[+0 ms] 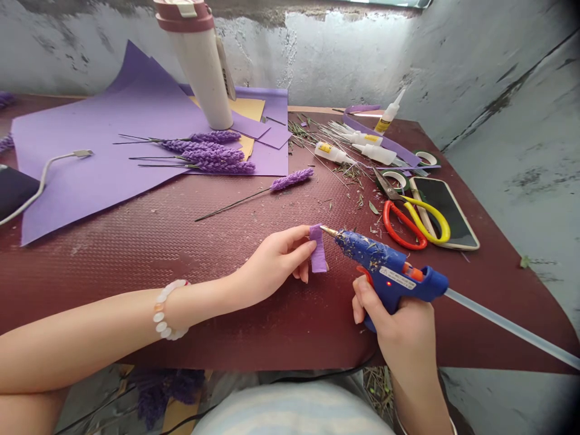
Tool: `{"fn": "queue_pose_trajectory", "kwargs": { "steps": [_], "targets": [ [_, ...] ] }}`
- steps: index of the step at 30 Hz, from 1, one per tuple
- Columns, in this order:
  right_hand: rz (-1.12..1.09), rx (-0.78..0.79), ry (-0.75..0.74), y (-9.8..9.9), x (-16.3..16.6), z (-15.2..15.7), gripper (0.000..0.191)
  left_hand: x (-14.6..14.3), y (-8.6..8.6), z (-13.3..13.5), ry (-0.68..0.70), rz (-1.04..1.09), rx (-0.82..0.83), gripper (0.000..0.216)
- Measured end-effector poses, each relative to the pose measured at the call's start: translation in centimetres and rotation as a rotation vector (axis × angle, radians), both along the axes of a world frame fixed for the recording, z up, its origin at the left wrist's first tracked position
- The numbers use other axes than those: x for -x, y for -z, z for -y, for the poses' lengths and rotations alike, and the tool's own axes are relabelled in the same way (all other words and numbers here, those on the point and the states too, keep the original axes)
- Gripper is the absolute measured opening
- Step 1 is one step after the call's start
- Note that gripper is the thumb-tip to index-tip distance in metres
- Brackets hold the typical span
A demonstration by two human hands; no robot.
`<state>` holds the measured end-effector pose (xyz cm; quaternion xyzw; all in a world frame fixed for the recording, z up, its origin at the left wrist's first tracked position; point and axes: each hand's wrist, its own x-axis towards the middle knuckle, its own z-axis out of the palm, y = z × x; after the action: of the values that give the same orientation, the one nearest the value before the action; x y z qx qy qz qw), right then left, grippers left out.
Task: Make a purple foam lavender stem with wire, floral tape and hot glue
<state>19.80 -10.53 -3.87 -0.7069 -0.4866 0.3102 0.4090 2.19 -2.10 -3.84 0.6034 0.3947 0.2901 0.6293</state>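
My left hand point(285, 251) pinches a short purple paper strip point(319, 257) between thumb and fingers, just above the table. In my right hand point(399, 323) is a blue hot glue gun point(374, 251), its red light lit and a long clear glue stick point(512, 326) sticking out of the back. The gun's metal nozzle reaches the strip's top edge; whether it touches is hard to tell. Beyond my hands lies a single purple flower stem point(292, 180). Several more purple flower stems point(211, 154) are bunched on large purple sheets point(90, 157).
A white tumbler point(202, 72) stands on the sheets. Scissors point(414, 211) overlap a phone point(446, 211) at the right, beside green tape rolls point(395, 180). Small glue bottles point(333, 152) lie among wires and dry scraps. A white cable point(45, 175) crosses the left side.
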Motion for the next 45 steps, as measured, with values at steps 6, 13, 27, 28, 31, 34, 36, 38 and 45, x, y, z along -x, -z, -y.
{"fn": "queue_pose_trajectory", "kwargs": {
  "steps": [6, 13, 27, 28, 31, 34, 36, 38, 45],
  "targets": [
    [-0.048, -0.061, -0.083, 0.14, -0.01, 0.05, 0.025, -0.04, 0.20, -0.06, -0.024, 0.033, 0.010, 0.037],
    [-0.041, -0.041, -0.119, 0.29, -0.43, 0.04, 0.024, -0.07, 0.08, -0.03, -0.001, 0.064, 0.035, 0.038],
    [-0.013, -0.033, -0.103, 0.04, -0.31, -0.01, 0.025, 0.10, 0.03, -0.10, 0.013, 0.023, -0.017, 0.021],
    [-0.008, -0.034, -0.101, 0.06, -0.32, -0.02, 0.025, 0.12, 0.03, -0.09, 0.013, 0.023, -0.017, 0.020],
    [0.006, -0.036, -0.097, 0.07, -0.32, -0.06, 0.026, 0.19, -0.05, -0.03, 0.009, 0.024, -0.010, 0.020],
    [0.008, -0.031, -0.098, 0.05, -0.32, -0.08, 0.026, 0.20, -0.11, 0.05, 0.002, 0.034, -0.006, 0.020],
    [0.005, -0.029, -0.097, 0.04, -0.30, -0.07, 0.025, 0.16, -0.10, 0.08, 0.000, 0.038, -0.007, 0.020],
    [0.000, -0.027, -0.092, 0.04, -0.29, -0.06, 0.025, 0.11, -0.09, 0.08, 0.003, 0.038, -0.011, 0.020],
    [0.009, -0.019, -0.077, 0.09, -0.39, -0.08, 0.028, 0.00, -0.25, -0.02, 0.018, 0.048, -0.004, 0.021]
  ]
}}
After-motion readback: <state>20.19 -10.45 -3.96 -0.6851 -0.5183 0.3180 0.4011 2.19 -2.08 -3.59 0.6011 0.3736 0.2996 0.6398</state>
